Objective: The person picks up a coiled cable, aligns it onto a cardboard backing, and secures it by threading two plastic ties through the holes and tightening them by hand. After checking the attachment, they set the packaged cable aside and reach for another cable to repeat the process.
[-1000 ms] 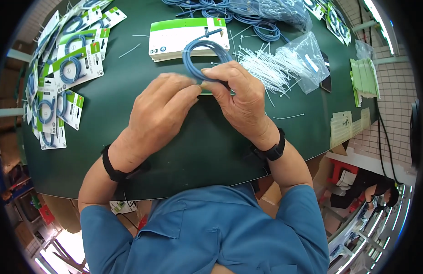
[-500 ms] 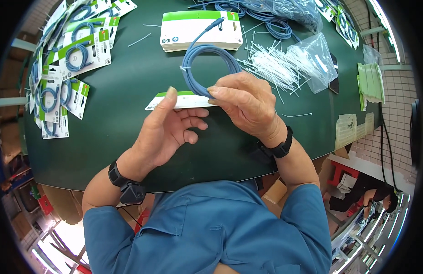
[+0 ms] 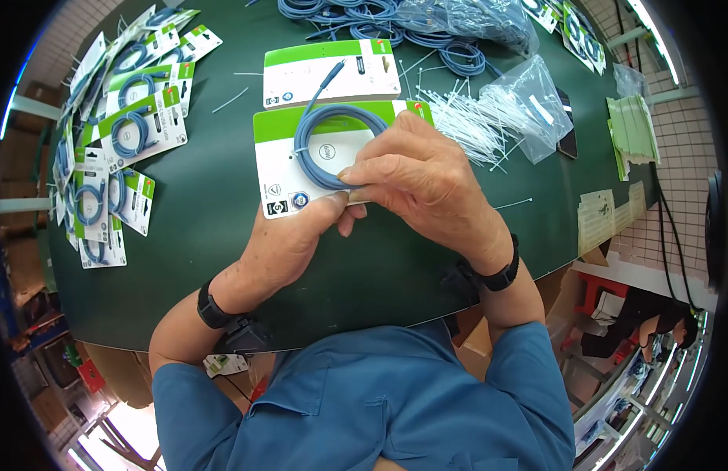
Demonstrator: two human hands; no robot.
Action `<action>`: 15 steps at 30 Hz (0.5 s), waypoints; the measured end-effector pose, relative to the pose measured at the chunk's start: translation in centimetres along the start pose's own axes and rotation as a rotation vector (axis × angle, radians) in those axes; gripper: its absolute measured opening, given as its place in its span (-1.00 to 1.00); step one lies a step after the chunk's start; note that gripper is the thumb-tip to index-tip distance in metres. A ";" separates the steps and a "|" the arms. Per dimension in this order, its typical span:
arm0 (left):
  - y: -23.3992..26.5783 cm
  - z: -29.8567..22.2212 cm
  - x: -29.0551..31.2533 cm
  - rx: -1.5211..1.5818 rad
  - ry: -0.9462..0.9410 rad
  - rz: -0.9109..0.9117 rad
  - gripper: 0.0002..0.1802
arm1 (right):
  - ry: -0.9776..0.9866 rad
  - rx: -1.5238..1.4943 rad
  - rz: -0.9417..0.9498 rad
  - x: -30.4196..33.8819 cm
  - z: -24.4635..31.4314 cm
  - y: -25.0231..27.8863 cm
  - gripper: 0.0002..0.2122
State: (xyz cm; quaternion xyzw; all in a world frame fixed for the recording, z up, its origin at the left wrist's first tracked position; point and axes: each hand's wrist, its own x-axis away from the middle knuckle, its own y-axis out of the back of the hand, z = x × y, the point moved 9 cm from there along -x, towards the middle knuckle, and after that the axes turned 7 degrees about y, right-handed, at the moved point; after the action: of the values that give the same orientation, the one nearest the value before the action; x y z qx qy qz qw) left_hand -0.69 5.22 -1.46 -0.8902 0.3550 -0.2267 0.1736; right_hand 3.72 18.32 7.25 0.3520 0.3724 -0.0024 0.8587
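A white and green backing card [image 3: 274, 165] faces me over the table, its lower edge pinched between the thumb and fingers of my left hand [image 3: 293, 235]. Lying against its front is a coiled blue-grey cable [image 3: 307, 161], bound at its left side by a white tie. One plug end [image 3: 331, 74] sticks up past the card's top edge. My right hand [image 3: 427, 177] is closed on the lower right of the coil, thumb and fingertips pressed together there. The right part of the card is hidden behind that hand.
Behind the held card lies a stack of similar cards [image 3: 332, 71]. White cable ties [image 3: 466, 125] and a clear bag [image 3: 533, 106] are to its right. Loose coiled cables [image 3: 462, 59] lie at the far side. Carded cables [image 3: 136, 133] pile up at the left. A person [image 3: 643, 326] sits at far right.
The card, seen nearly edge-on before, has been tilted up to face me behind the coil. My left hand has gone from spread fingers to pinching the card's lower edge.
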 end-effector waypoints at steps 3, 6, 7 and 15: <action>0.1 0.0 -1.0 -0.052 -0.026 0.049 -0.68 | -0.034 -0.023 -0.031 0.3 -0.8 0.1 -0.68; 0.0 0.0 -1.6 -0.070 -0.046 0.069 -0.67 | -0.066 -0.077 -0.061 0.6 -1.7 0.3 -0.68; 0.0 0.0 -1.7 -0.064 -0.058 0.068 -0.68 | -0.066 -0.093 -0.057 0.7 -1.9 0.3 -0.68; 0.8 -0.4 -2.4 -0.129 -0.046 -0.142 -0.67 | -0.093 -0.159 -0.045 1.0 -2.5 -1.4 -0.69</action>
State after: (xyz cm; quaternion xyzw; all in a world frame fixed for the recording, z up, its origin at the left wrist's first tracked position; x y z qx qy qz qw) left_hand -2.90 6.31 -2.19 -0.9275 0.3007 -0.1945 0.1074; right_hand 2.48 19.08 4.53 0.2738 0.3391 -0.0082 0.9000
